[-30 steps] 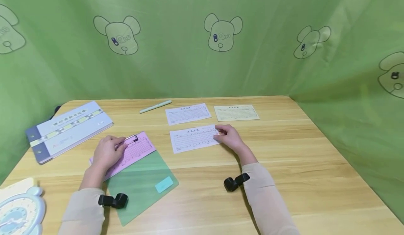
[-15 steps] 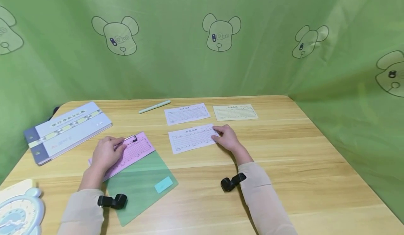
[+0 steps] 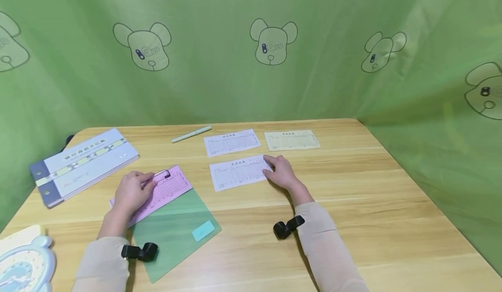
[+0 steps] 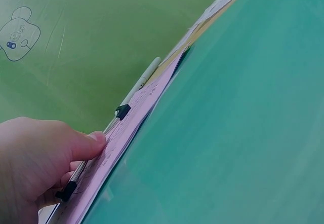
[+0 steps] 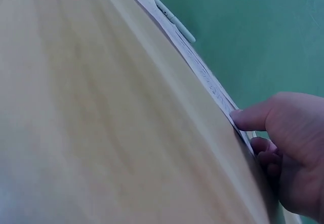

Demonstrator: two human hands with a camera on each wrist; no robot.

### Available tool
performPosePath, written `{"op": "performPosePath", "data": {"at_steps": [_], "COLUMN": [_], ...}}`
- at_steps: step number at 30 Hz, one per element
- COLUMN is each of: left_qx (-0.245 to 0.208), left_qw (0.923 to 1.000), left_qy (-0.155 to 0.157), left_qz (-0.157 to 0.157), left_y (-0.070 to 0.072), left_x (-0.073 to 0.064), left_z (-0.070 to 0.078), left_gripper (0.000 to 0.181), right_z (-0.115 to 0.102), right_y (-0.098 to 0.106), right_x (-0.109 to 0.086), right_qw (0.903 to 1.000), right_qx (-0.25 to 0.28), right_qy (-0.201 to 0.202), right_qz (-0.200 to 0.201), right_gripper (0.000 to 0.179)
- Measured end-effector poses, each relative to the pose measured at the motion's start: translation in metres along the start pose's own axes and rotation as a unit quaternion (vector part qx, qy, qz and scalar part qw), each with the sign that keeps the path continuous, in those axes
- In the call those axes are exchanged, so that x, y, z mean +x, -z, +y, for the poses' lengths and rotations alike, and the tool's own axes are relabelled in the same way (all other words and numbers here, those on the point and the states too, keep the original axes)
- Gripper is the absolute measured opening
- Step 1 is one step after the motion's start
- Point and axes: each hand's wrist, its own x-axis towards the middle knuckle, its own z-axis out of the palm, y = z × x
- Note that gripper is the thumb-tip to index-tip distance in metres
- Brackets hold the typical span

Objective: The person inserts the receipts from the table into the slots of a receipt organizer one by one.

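A translucent green clipboard (image 3: 176, 239) lies slanted on the table, with a pink printed form (image 3: 175, 186) under the clip along its upper-left edge. My left hand (image 3: 134, 191) pinches that metal clip (image 4: 123, 111), which has black ends; the left wrist view shows the thumb pressed on its bar and the other fingers curled behind. To the right, a white printed form (image 3: 237, 173) lies on the table. My right hand (image 3: 282, 172) pinches its right edge, thumb on top and the lower fingers curled in the right wrist view.
Behind the held form lie another white form (image 3: 232, 142) and a pale yellow form (image 3: 292, 140). A light green pen (image 3: 191, 134) lies near the back edge. At left are a thick blue-white ledger book (image 3: 86, 163) and a toy-like clock (image 3: 24, 263). Green curtains surround the wooden table (image 3: 384, 222).
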Motion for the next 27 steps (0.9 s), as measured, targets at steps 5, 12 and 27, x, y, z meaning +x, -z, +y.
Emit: {"op": "performPosePath", "data": {"at_steps": [5,12,27], "left_qx": [0.000,-0.001,0.002], "left_qw": [1.0000,1.0000,1.0000], "left_qy": [0.002,0.002,0.000], "left_qz": [-0.002,0.001,0.001], "left_y": [-0.0004,-0.0003,-0.0003], "left_x": [-0.0003,-0.0006,-0.0003], "left_z": [-0.0003,-0.0002,0.0004], "left_gripper": [0.033,0.032,0.033], "right_z": [-0.0061,-0.0064,-0.0046], "right_y": [0.0018,0.0013,-0.0025], "right_x": [0.0004,0.0005,-0.0046], "right_qw": [0.9973,0.9981,0.9998], "right_qx": [-0.062,-0.050,0.000], "right_qy": [-0.010,-0.012,-0.018], "right_qz": [-0.039,-0.033,0.006], "right_gripper": [0.053,0.051,0.046]}}
